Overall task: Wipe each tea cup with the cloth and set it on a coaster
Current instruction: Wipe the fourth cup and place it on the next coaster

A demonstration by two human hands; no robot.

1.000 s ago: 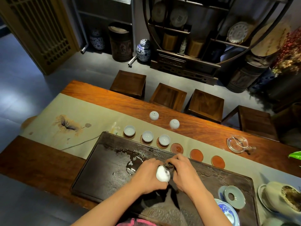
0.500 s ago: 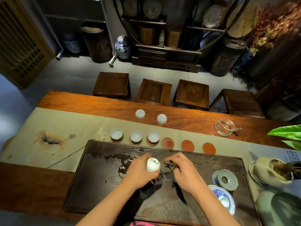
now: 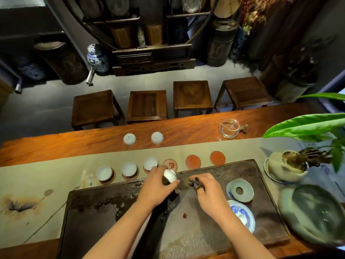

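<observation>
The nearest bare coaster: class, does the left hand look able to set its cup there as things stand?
Probably yes. The left hand holds the tea cup just short of the nearest bare coaster, whose top carries no cup. The right hand, gripping the cloth, sits off to the side.

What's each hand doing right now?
Left hand: closed, holding a white tea cup.
Right hand: closed, holding the dark cloth.

left hand [image 3: 157, 186] grips tea cup [image 3: 170, 175] | right hand [image 3: 209, 191] pinches cloth [image 3: 196, 183]
</observation>
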